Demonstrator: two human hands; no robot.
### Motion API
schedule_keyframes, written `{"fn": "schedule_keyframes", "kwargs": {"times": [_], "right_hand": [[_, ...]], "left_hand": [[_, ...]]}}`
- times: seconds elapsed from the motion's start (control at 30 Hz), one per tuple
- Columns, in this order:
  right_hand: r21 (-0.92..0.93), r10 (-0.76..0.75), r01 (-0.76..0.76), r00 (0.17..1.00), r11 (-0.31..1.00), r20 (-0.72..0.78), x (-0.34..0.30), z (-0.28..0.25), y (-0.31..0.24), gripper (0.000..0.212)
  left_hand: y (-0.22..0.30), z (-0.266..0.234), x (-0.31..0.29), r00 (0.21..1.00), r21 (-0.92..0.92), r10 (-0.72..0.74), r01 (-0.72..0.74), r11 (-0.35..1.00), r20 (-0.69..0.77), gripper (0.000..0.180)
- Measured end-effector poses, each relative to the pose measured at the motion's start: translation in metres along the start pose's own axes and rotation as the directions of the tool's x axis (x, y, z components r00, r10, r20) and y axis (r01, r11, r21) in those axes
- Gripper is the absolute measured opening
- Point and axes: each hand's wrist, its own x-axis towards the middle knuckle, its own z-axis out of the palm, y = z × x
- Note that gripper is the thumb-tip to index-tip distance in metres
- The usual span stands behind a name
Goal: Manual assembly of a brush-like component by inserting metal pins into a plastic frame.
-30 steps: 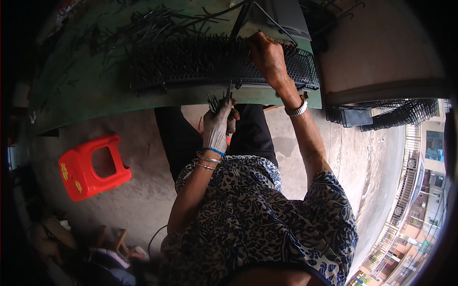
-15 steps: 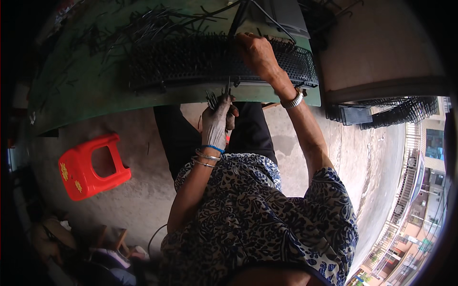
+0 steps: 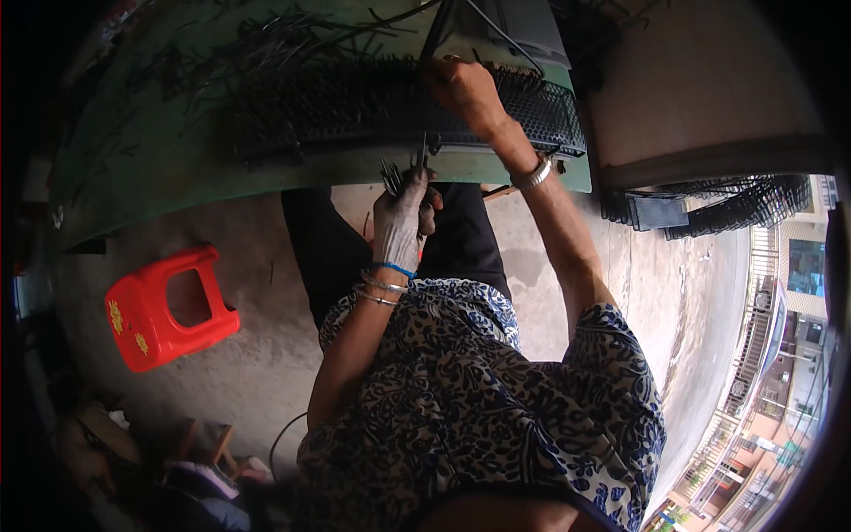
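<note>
My left hand (image 3: pixel 403 217), in a pale glove, is closed around a bunch of thin dark strips (image 3: pixel 390 176) whose ends poke up past the fingers. It is just in front of the table's near edge. My bare right hand (image 3: pixel 467 94) is over a long black perforated rack (image 3: pixel 523 120), fingers closed and pointing down; what they pinch, if anything, is hidden. Many dark strips (image 3: pixel 328 102) stand upright along the rack's left and middle parts. Toward the right end, the rack's mesh shows more bare.
Loose black strips (image 3: pixel 292 40) lie heaped on the green table (image 3: pixel 151 191) beyond the rack. A dark frame of bars (image 3: pixel 439 31) rises behind my right hand. On the floor at left lies a red plastic stool (image 3: pixel 146 310). More black racks (image 3: pixel 745 211) are at right.
My right hand has shifted slightly left along the rack. My left hand keeps its hold on the strips, and the whole view has drifted a little.
</note>
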Motion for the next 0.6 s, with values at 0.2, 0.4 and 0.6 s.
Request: {"fn": "schedule_keyframes", "kwargs": {"times": [0.2, 0.4, 0.6], "right_hand": [[-0.105, 0.106, -0.125, 0.979, 0.987, -0.175, -0.018, -0.001, -0.006, 0.019], [-0.130, 0.088, -0.107, 0.986, 0.986, -0.140, -0.019, -0.007, -0.008, 0.017], [-0.154, 0.084, -0.103, 0.988, 0.983, -0.128, -0.015, 0.000, 0.006, 0.017]], "left_hand": [[0.001, 0.000, -0.002, 1.000, 0.002, 0.002, -0.002, 1.000, -0.010, 0.027], [0.002, 0.001, -0.002, 1.000, -0.003, 0.003, -0.003, 1.000, -0.005, 0.026], [0.002, 0.004, -0.001, 1.000, 0.007, 0.013, -0.013, 1.000, 0.004, 0.025]]}}
